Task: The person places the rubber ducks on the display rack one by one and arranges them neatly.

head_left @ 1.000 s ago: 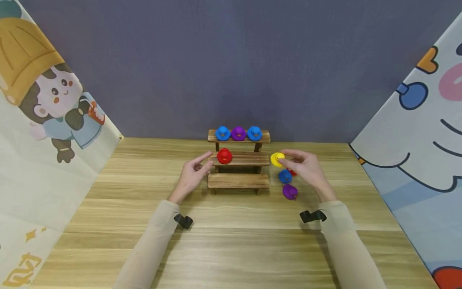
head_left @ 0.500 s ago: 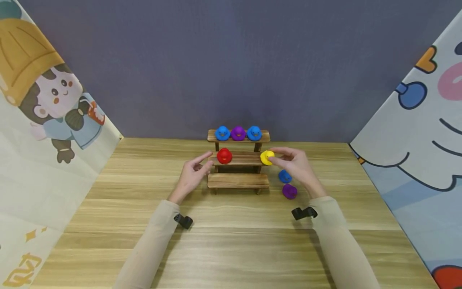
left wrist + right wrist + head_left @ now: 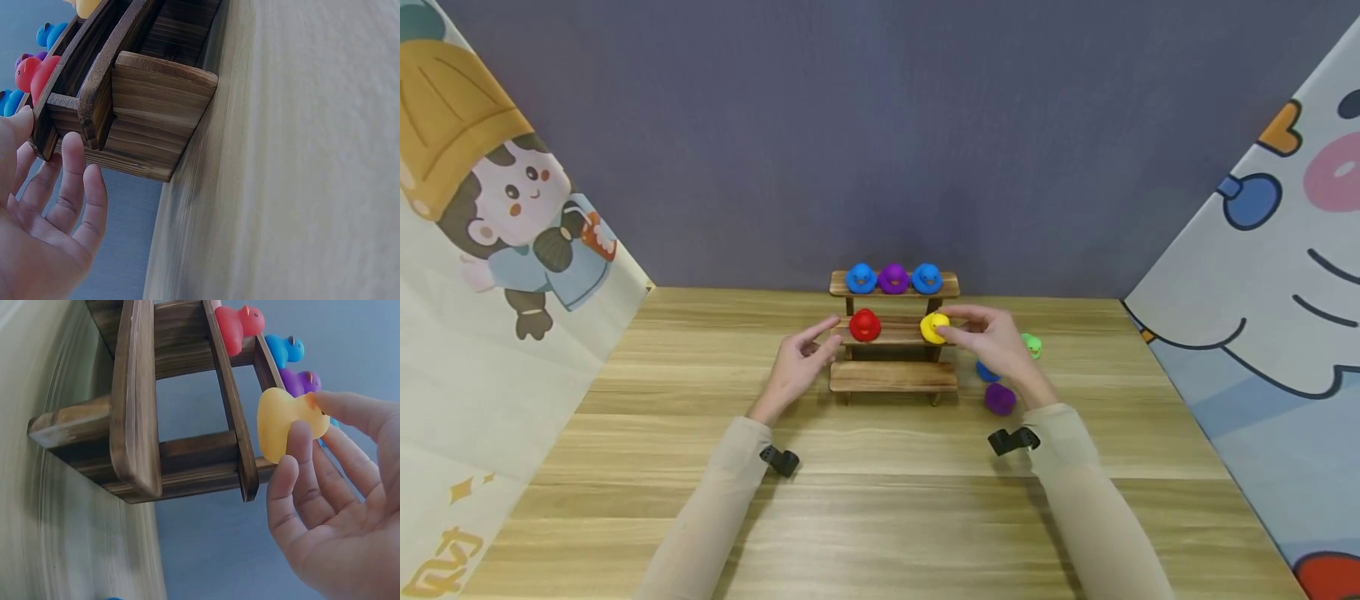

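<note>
My right hand pinches a yellow rubber duck by its head, at the right end of the middle step of a wooden three-step stand. In the right wrist view the duck is upright against that step; whether it bears on the wood I cannot tell. A red rubber duck sits at the same step's left end. Beside it, my left hand has its fingers loosely extended, the fingertips at the step's left end. Blue, purple and blue ducks line the top step.
Right of the stand, a purple duck, a partly hidden blue duck and a green duck lie on the wooden table. A grey wall rises behind, with printed cartoon panels on both sides.
My right hand has carried the yellow duck leftward, from beside the stand to the middle step's right end. The green duck has come into sight behind the hand. My left hand stays put.
</note>
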Action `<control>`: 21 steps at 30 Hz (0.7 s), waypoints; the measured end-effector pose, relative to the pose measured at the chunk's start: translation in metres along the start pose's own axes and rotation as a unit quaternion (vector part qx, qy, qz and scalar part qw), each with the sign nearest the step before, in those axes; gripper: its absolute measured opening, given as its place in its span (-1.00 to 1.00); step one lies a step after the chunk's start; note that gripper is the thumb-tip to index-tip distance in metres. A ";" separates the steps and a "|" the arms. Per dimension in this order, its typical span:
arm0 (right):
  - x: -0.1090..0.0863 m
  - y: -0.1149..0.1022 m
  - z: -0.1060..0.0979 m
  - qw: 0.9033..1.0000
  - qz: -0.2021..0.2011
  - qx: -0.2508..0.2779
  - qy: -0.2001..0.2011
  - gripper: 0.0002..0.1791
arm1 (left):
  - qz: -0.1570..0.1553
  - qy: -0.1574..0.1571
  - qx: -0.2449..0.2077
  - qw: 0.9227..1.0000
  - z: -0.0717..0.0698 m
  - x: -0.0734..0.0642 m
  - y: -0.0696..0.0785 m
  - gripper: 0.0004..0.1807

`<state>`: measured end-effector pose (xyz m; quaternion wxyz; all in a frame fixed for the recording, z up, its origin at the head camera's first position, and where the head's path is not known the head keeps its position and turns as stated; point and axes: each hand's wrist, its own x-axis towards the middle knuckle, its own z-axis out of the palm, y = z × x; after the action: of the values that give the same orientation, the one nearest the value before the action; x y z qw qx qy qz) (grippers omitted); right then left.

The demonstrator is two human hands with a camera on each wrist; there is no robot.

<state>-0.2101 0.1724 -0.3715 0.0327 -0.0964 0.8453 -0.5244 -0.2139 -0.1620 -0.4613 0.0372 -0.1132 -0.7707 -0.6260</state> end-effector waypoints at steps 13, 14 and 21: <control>0.012 -0.007 0.017 1.000 -0.013 0.002 -0.012 -0.54 | -0.005 -0.003 0.001 1.000 -0.001 0.000 0.000 -0.51; 0.012 -0.008 0.018 1.000 -0.013 0.004 -0.012 -0.54 | -0.006 -0.003 0.001 1.000 -0.001 0.000 0.000 -0.51; 0.019 -0.012 0.028 1.000 -0.023 0.011 -0.018 -0.57 | -0.008 -0.004 0.003 1.000 -0.001 -0.001 0.001 -0.51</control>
<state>-0.2231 0.1389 -0.3729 0.0364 -0.1249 0.8363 -0.5326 -0.2128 -0.1626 -0.4603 0.0294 -0.1091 -0.7735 -0.6236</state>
